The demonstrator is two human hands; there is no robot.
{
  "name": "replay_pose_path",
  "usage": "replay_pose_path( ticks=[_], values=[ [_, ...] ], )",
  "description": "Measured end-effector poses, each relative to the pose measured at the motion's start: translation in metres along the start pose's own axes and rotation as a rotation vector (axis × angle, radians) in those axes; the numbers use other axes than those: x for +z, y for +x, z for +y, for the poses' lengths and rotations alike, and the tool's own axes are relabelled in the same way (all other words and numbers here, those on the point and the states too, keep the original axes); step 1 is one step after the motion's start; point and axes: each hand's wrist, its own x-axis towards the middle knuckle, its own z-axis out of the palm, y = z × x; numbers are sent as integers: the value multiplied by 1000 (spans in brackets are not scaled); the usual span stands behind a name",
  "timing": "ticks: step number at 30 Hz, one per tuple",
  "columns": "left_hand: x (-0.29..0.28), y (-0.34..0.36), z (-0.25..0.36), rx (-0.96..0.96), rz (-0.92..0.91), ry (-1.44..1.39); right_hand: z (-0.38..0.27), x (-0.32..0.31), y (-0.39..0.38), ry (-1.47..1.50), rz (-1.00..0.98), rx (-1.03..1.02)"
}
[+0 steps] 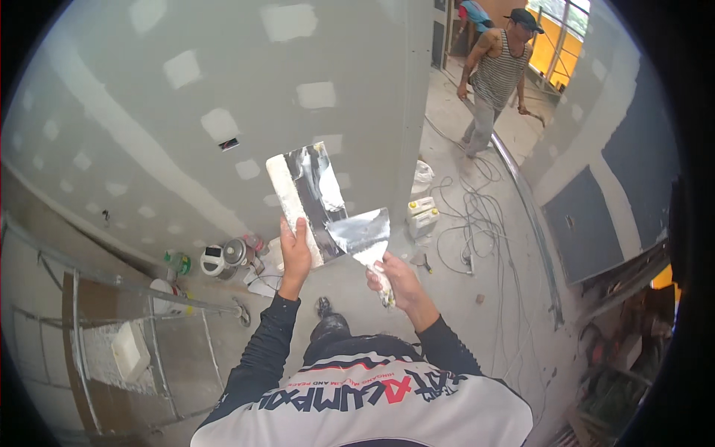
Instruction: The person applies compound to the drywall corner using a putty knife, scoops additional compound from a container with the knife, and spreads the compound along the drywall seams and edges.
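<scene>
Left hand [296, 257] cupping blade [311, 186] (apparently); right [401, 283] clutching scraper [365, 235]

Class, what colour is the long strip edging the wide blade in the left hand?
Off-white; the strip shows best in the head view.

One wide blade [307, 200] (one putty knife [367, 249])

Both sleeved forearms [262, 344] angle inward ahead of the torso [357, 428]; left of its midline the left hand [296, 257] grips, thumb extended; right of it, the right hand [400, 283] curls closed.
</scene>
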Motion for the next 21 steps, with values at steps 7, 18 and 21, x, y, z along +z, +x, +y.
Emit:
replay_pose_path(
  ticks=[7, 18, 21],
  values=[
    [15, 28, -1, 163, -299, 190, -55, 8, 67, 46, -104, -187],
    [-34, 194, -57, -637, -651, -574, -41, 79, 178, -1962, 491, -846],
    [-37, 226, -49, -652, -703, -603, -41, 77, 180, -2013, 660, -720]
  ],
)
